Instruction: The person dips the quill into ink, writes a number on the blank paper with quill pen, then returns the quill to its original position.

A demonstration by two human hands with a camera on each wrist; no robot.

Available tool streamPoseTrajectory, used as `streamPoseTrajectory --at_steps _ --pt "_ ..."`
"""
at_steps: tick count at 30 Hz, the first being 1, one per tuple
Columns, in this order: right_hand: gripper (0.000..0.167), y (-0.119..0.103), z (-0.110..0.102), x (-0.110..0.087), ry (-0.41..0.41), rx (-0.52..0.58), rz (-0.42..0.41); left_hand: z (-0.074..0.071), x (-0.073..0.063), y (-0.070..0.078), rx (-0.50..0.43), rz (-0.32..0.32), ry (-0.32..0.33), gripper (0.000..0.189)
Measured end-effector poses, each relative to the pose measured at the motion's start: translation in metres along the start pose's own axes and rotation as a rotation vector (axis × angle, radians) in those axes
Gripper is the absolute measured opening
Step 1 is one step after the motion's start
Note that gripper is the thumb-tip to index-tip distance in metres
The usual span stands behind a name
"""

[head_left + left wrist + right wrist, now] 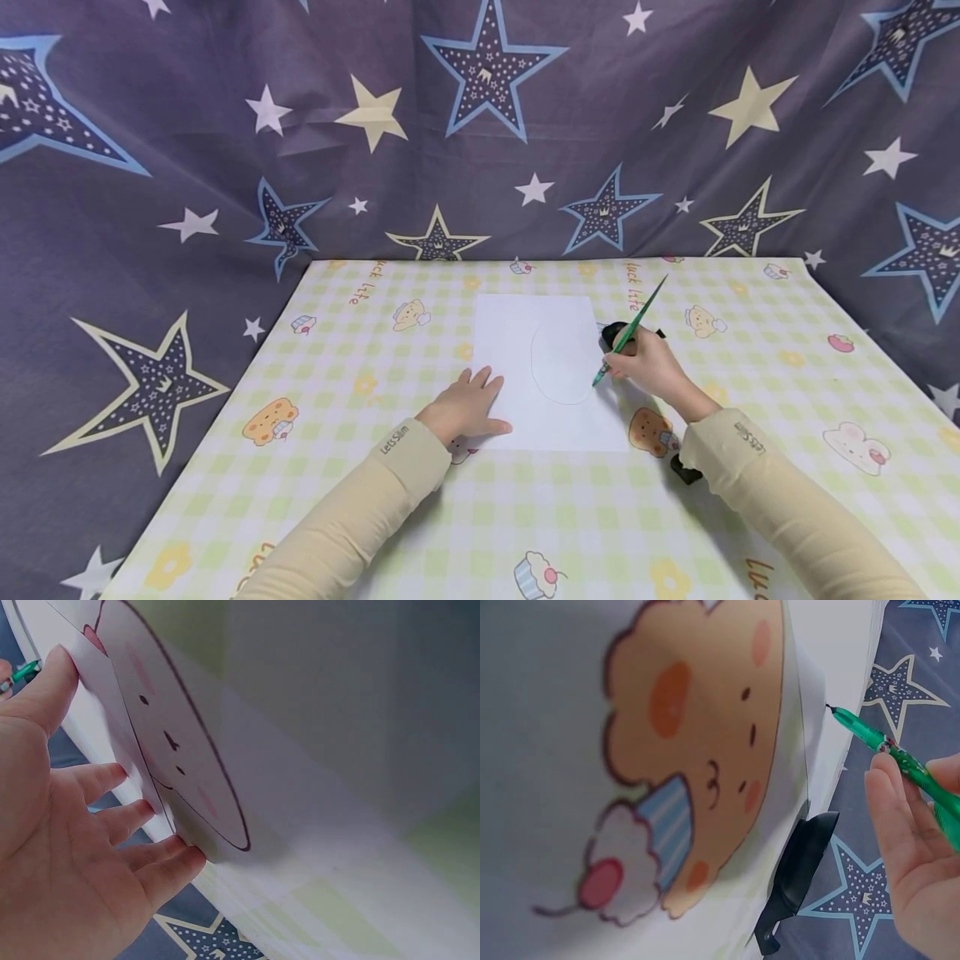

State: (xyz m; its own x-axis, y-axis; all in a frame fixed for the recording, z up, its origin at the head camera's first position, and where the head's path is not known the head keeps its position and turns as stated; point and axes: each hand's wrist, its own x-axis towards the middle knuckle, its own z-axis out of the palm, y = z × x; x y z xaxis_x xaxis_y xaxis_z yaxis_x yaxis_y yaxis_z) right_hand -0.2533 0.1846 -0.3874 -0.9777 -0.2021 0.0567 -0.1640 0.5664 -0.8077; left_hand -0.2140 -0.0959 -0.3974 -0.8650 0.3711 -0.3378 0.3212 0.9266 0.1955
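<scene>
A white sheet of paper [540, 433] lies on the checked tablecloth, with a thin curved U-shaped line drawn on it. My left hand [470, 406] rests with spread fingers over the sheet's left edge; the left wrist view shows its fingertips [184, 862] along that edge. Between thumb and fingers, my right hand [648, 364] pinches a slim green pen [636, 321], its top slanting up and away. In the right wrist view the pen's dark tip is right at the paper [817, 697], by the line's lower right end in the head view.
Beside the sheet, partly behind my right hand, lies a black object [799, 862] with a flat, blade-like body and a narrower end. A tablecloth [360, 492] printed with cartoon figures covers the table. Behind its far edge hangs a dark star-patterned curtain [465, 175].
</scene>
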Motion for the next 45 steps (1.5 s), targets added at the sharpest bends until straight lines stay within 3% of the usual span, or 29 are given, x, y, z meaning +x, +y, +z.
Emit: streamPoseTrajectory --at_steps 45 --pt "0.010 0.000 0.001 0.012 0.066 -0.022 -0.003 0.000 0.001 0.000 0.010 -0.004 -0.004 0.082"
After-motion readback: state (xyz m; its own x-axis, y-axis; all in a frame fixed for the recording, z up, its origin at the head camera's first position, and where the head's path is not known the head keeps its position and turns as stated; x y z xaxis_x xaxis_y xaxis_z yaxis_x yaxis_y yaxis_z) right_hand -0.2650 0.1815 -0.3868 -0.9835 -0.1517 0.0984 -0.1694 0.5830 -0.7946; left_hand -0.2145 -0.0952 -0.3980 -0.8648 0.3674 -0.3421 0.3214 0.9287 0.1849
